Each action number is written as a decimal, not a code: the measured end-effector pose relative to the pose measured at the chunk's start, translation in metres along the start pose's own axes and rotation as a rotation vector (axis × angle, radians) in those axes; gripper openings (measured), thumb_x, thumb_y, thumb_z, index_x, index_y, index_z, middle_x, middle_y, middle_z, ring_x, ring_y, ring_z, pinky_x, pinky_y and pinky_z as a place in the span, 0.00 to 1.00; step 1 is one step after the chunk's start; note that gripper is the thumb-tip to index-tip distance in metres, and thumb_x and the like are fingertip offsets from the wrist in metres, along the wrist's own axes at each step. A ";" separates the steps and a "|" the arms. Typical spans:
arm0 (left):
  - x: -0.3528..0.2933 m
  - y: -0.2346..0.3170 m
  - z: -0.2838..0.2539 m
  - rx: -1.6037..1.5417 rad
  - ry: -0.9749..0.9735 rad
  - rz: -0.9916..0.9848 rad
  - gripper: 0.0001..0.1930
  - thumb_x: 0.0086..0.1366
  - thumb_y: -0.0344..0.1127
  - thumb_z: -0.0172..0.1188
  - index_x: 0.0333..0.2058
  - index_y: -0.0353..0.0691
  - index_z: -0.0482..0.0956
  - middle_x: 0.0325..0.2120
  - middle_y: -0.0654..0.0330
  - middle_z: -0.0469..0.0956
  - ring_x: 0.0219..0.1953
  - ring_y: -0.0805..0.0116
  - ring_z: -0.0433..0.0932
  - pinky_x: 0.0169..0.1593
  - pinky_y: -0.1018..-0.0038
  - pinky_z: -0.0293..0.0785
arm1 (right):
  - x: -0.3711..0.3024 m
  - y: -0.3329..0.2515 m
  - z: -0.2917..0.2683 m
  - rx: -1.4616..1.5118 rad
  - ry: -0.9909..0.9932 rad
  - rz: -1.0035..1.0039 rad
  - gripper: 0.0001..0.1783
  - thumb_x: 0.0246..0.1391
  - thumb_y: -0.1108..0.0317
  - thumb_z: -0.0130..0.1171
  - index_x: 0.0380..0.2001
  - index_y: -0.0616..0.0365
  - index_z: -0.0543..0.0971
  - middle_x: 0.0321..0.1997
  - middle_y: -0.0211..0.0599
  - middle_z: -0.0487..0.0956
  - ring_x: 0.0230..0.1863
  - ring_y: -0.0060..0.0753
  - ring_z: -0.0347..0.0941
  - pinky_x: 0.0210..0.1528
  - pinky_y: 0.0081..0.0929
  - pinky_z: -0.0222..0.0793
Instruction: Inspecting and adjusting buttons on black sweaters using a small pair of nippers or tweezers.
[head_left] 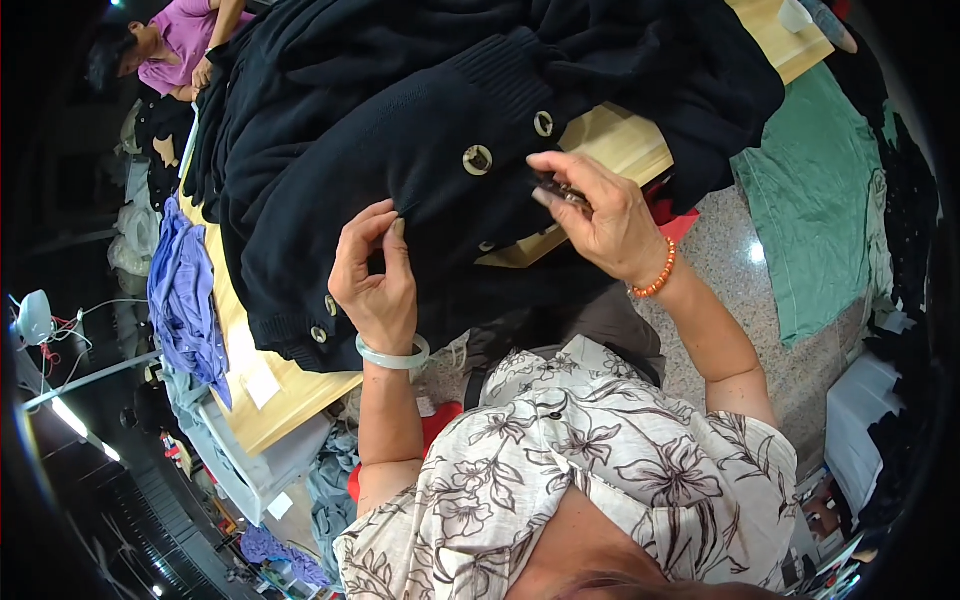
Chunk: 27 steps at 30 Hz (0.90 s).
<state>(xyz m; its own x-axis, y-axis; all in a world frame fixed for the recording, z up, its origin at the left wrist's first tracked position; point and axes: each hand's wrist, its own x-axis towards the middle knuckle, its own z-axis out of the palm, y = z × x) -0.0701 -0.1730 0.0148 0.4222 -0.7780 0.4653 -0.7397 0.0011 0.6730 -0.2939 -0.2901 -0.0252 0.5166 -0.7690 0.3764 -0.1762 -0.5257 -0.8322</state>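
A black knit cardigan (pixel 420 130) with ribbed edges and several large pale-rimmed buttons (pixel 477 160) is spread in front of me. My left hand (pixel 372 270) is closed, thumb and forefinger pinching at the cardigan's surface; any thread between the fingertips is too fine to see. To the right, my right hand (pixel 605 215) is closed around small dark thread snips (pixel 560 190), partly hidden by the fingers. The snips are just above the garment's buttoned edge, near two of the buttons.
Beneath the black knitwear is a pale wooden table (pixel 290 400). Purple cloth (pixel 190 290) hangs over its left side. Green cloth (pixel 810 200) lies to the right above the speckled floor (pixel 715 255). Another person (pixel 180 50) in a pink top is at the far left.
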 end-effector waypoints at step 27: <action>-0.027 -0.014 0.011 -0.371 0.158 -0.032 0.05 0.70 0.26 0.61 0.41 0.32 0.77 0.51 0.44 0.80 0.47 0.69 0.81 0.50 0.77 0.76 | 0.010 -0.076 0.065 -0.231 -0.268 -0.023 0.13 0.60 0.66 0.61 0.41 0.60 0.70 0.29 0.43 0.79 0.30 0.49 0.81 0.28 0.38 0.76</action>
<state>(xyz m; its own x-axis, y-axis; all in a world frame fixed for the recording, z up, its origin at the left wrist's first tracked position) -0.0771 -0.1585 -0.0133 0.5387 -0.6751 0.5040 -0.4978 0.2276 0.8369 -0.2208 -0.2344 0.0154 0.7187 -0.6493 0.2488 -0.3308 -0.6340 -0.6990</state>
